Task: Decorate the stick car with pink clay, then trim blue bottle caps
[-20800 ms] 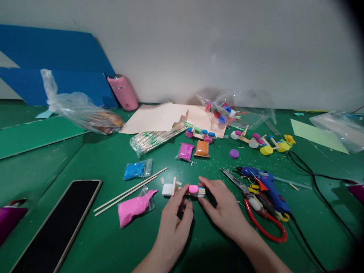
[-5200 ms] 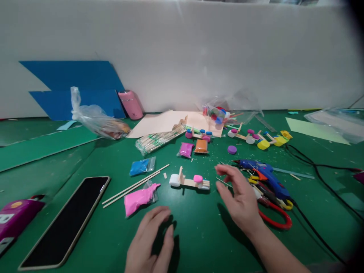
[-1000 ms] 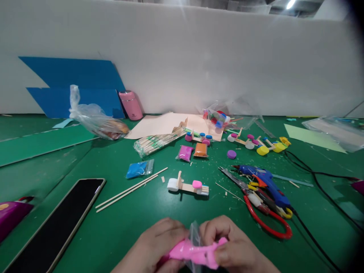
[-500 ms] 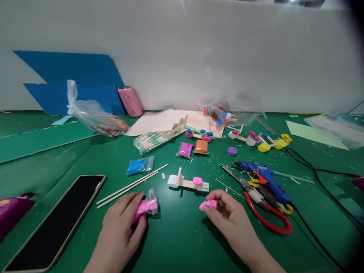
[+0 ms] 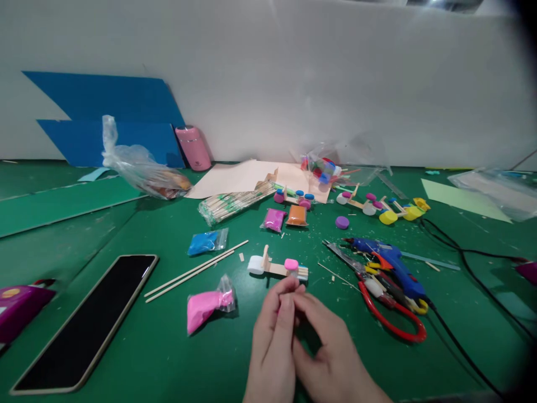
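Observation:
My left hand and my right hand meet at the front middle of the table, fingertips pressed together. Between them they hold a small lump of pink modelling clay, of which only a trace shows; the fingers cover the rest. Just beyond the fingertips stands a small wooden-stick vehicle with a white wheel-like piece at its left end and a pink clay pad on its right part. To the left of my hands lies a twisted plastic bag of pink clay, touched by neither hand.
Left are a phone, two thin sticks and a bag of blue clay. Scissors and a blue glue gun with its cable lie at right. Behind stand bagged sticks, clay packets and finished small vehicles.
My left hand has let go of the pink clay bag and moved right to join my right hand. My right hand, with its clay lump, has moved slightly left and nearer.

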A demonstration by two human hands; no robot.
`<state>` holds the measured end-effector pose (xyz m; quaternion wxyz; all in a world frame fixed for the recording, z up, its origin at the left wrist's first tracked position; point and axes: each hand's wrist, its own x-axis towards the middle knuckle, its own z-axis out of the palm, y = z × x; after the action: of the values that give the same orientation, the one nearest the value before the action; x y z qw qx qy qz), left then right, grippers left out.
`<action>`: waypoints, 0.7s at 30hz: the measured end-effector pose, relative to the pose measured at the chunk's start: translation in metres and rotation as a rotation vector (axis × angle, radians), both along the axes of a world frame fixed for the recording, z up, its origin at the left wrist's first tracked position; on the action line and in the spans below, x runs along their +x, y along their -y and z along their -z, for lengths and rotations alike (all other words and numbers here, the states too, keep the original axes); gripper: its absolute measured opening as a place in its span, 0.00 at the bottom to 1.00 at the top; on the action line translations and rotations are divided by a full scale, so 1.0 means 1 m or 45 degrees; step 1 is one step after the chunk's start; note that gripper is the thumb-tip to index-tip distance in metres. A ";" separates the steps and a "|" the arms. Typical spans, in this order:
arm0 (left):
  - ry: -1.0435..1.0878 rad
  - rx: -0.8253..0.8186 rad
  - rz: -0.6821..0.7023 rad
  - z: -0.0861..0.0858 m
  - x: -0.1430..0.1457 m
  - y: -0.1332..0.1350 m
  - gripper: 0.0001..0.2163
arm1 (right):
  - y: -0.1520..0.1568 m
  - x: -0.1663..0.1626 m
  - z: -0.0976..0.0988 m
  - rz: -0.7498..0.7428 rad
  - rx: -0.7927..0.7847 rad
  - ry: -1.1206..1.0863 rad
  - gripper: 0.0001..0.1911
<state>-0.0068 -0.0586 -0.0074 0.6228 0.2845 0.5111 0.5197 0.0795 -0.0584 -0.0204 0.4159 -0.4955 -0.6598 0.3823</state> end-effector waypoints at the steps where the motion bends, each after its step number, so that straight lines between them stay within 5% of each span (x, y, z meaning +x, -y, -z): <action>1: 0.130 -0.056 -0.028 -0.001 0.003 -0.003 0.10 | 0.002 0.000 0.000 -0.007 0.054 0.047 0.21; 5: 0.538 -0.177 -0.047 -0.003 0.001 -0.010 0.07 | 0.007 0.009 -0.001 -0.004 0.091 0.121 0.36; 10: 0.824 -0.244 -0.036 0.002 -0.006 -0.011 0.08 | 0.004 0.021 -0.006 0.256 0.213 0.057 0.16; 12: 0.832 -0.287 -0.012 0.003 -0.007 -0.011 0.08 | 0.004 0.022 -0.008 0.189 0.218 -0.048 0.08; 16: 0.784 -0.299 0.051 0.003 -0.004 -0.010 0.08 | 0.005 0.023 -0.011 0.090 0.145 -0.093 0.09; 21: 0.471 -0.051 0.298 0.014 -0.002 0.003 0.09 | 0.002 0.010 -0.003 0.262 0.491 0.042 0.15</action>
<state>-0.0091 -0.0619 -0.0212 0.7675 0.2291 0.3618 0.4770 0.0890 -0.0604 -0.0174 0.5290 -0.4776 -0.6734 0.1965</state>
